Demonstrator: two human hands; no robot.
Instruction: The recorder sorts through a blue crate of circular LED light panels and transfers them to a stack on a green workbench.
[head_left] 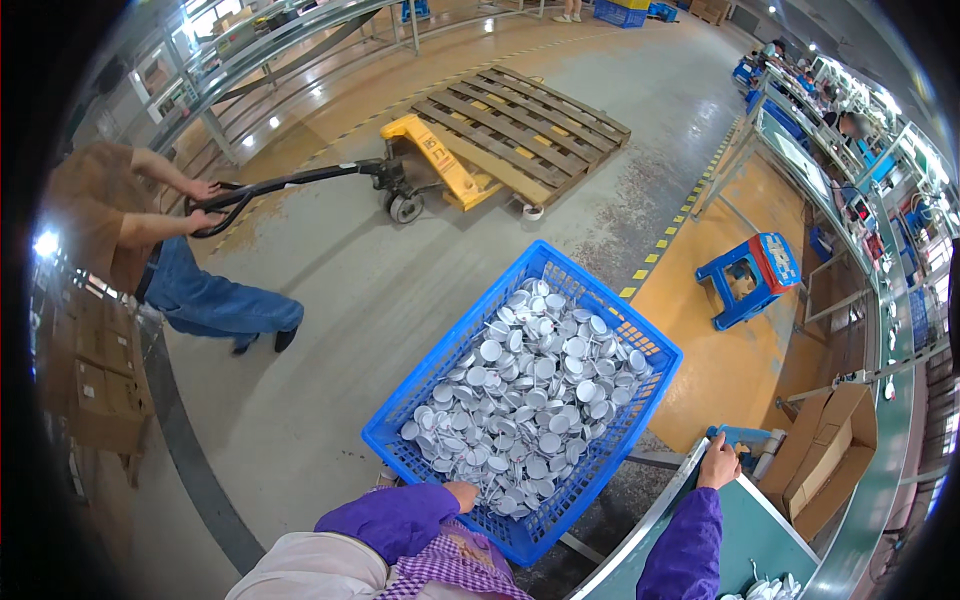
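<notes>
A large blue plastic basket [393,453] with lattice sides is in front of me, heaped with small round white discs [545,395] that have thin wires attached. My left hand [462,495] is closed over the basket's near rim, next to the discs; its fingertips are hidden. To the right, my right hand [718,464] curls over the far end of a green-topped conveyor [690,548], beside a blue fitting [745,437]. Its fingers are bent around that end, partly out of sight. More white discs [770,586] lie on the green surface nearer to me.
At the left, a person [125,215] holds the handle of a yellow pallet jack [432,160] under a wooden pallet [530,125]. A blue stool [748,282] stands beyond the basket. An open cardboard box [825,450] sits right of my right hand. Stacked cartons [105,400] stand far left.
</notes>
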